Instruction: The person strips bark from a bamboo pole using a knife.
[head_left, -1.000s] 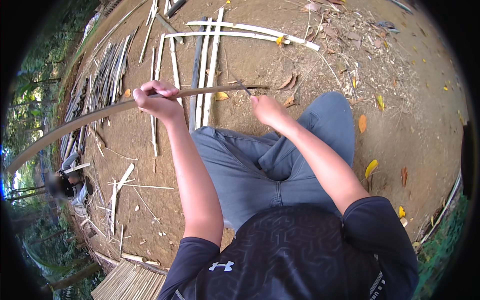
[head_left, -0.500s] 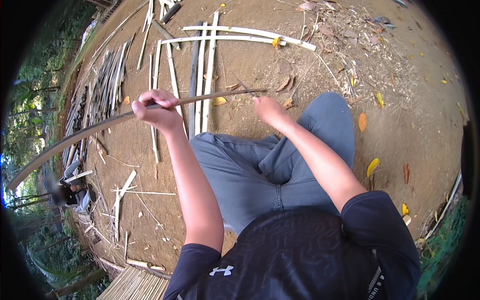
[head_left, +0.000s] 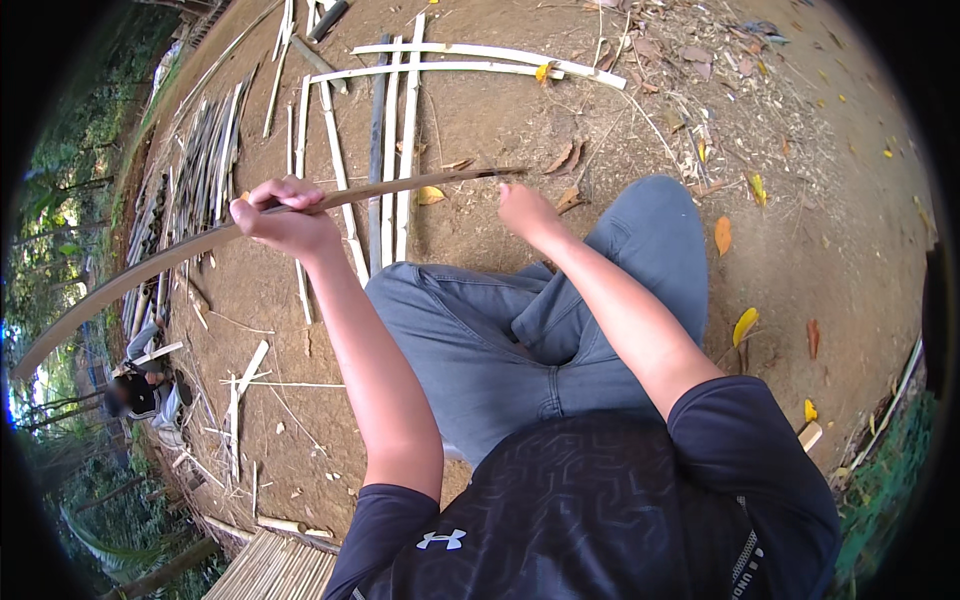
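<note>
Your long bamboo strip [head_left: 180, 255] is the biggest item: it runs from the far left edge, past your left hand [head_left: 285, 215], to a dark tip above your right hand [head_left: 525, 208]. Compared with a second ago the tip has drawn leftward; earlier it reached over your right hand, now it ends just short of it, so the strip appears to be sliding through. Left hand: fingers clamped around the strip. Right hand: loosely curled beside the tip; whether it touches the strip cannot be told. On the dirt ground [head_left: 800, 230], split bamboo slats [head_left: 390, 150] lie side by side ahead of your knees. Containers: none in view.
</note>
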